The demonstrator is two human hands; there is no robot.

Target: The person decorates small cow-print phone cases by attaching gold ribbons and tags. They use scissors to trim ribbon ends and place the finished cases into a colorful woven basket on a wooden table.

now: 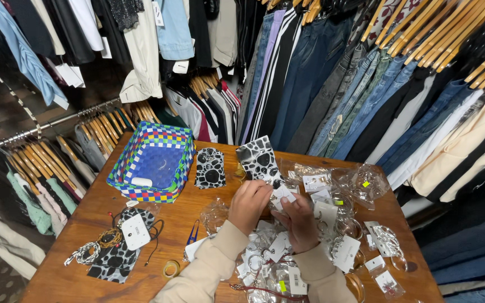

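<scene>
Both hands meet over the middle of the wooden surface [158, 224], above a heap of small tagged jewellery in clear bags [276, 264]. The left hand [249, 205] is curled, its fingers closed on a small white card [283, 194], and the right hand [300, 221] pinches the same card from below; what hangs from the card is too small to make out. Just beyond the fingers stands a black-and-white spotted pouch [259, 160], with a second spotted pouch [210, 167] lying beside it and a woven blue checked basket [152, 163] to the left.

The likeliest trouble is a small piece slipping off the card, since it would fall into the heap of look-alike bags and be hard to find again. The sleeves rest on that heap, so a sideways shift of the forearms could sweep bags toward the near edge. More bags [388, 247] already lie close to the right edge and could slide off with a slight nudge. The upright pouch looks poorly propped; a knock from the knuckles could tip it. At the left, cords and bracelets [99, 244] lie in loose coils on a third spotted pouch [116, 258], apt to tangle if dragged.
</scene>
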